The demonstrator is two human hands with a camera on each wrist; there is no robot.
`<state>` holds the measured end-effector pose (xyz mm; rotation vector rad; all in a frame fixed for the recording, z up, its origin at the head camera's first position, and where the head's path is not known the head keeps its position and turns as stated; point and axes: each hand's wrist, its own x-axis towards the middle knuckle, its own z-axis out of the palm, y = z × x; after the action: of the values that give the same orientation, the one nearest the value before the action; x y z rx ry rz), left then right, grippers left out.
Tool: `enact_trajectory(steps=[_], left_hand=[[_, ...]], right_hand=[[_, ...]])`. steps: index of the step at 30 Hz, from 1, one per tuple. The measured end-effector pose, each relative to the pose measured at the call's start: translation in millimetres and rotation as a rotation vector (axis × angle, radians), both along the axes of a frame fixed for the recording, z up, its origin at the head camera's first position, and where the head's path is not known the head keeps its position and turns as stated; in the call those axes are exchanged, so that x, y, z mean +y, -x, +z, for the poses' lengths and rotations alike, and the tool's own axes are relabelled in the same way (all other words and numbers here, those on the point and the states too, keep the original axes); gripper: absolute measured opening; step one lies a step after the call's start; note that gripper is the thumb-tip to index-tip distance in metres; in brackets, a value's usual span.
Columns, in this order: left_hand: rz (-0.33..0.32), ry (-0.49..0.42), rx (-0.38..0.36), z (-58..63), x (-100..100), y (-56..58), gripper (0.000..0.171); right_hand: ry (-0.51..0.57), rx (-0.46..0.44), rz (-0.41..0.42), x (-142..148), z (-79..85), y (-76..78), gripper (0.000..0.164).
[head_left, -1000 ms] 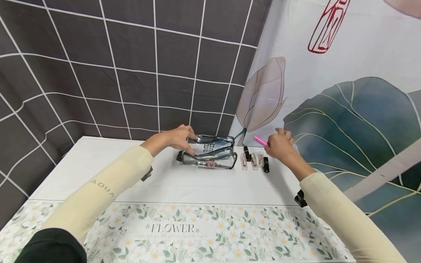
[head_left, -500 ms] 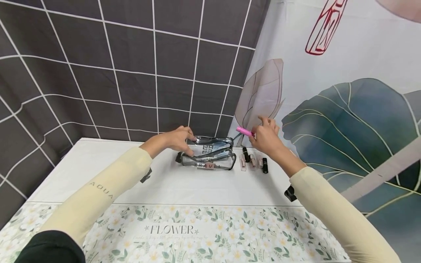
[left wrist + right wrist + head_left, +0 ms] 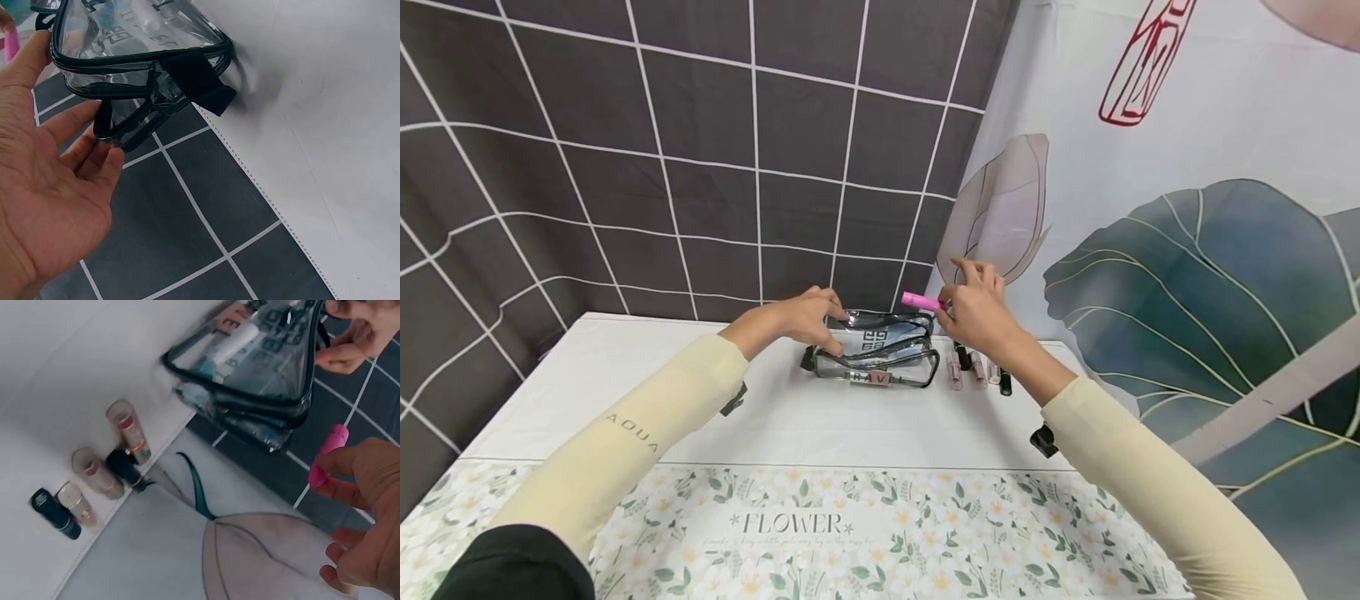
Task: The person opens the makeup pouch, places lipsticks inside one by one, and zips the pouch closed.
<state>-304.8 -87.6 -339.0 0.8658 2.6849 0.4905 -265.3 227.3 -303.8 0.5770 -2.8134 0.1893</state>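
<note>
My left hand (image 3: 805,319) holds the left end of a clear zip pouch (image 3: 865,377) with black trim. In the left wrist view its thumb lies at the near rim and its fingers touch the black-edged flap (image 3: 128,128). The pouch's top gapes between its two rims. Through the clear wall a white tube (image 3: 234,344) shows inside. My right hand (image 3: 977,308) pinches a pink tube (image 3: 922,301), perhaps a cosmetic, between thumb and index finger. That tube hangs above the pouch's right end, apart from it. The other right fingers are loosely bent.
Several lipsticks lie right of the pouch, partly under my right hand: a black lipstick (image 3: 56,514) and clear-cased lipsticks (image 3: 129,430) among them. They lie on a white tabletop (image 3: 760,417) with a floral front strip (image 3: 820,567). A dark gridded cloth (image 3: 700,200) rises behind.
My right hand has moved left with the pink tube, from beyond the lipsticks to over the pouch's right end. My left hand has stayed on the pouch.
</note>
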Motion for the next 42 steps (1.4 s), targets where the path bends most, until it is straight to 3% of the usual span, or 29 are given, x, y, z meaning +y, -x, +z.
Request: enact_trajectory(steps=[7,22,31,42], left_hand=[[0.002,0.003,-0.001,-2.0,-0.7,0.7,0.080],[0.013,-0.003,-0.003,-2.3,-1.5,1.8,0.080],[0.014,-0.004,-0.007,-1.5,-0.3,1.0,0.079],[0.016,-0.012,-0.020,-1.2,0.7,1.3,0.079]], right_hand=[[-0.048,0.015,0.065,-18.8,-2.6,-4.4,0.020],[-0.152,0.027,0.122,-47.9,-12.3,-5.8,0.016],[-0.145,0.026,0.145,-58.6,-21.0,-7.0,0.014],[-0.103,-0.011,0.145,-57.2,-29.2,-9.7,0.022]])
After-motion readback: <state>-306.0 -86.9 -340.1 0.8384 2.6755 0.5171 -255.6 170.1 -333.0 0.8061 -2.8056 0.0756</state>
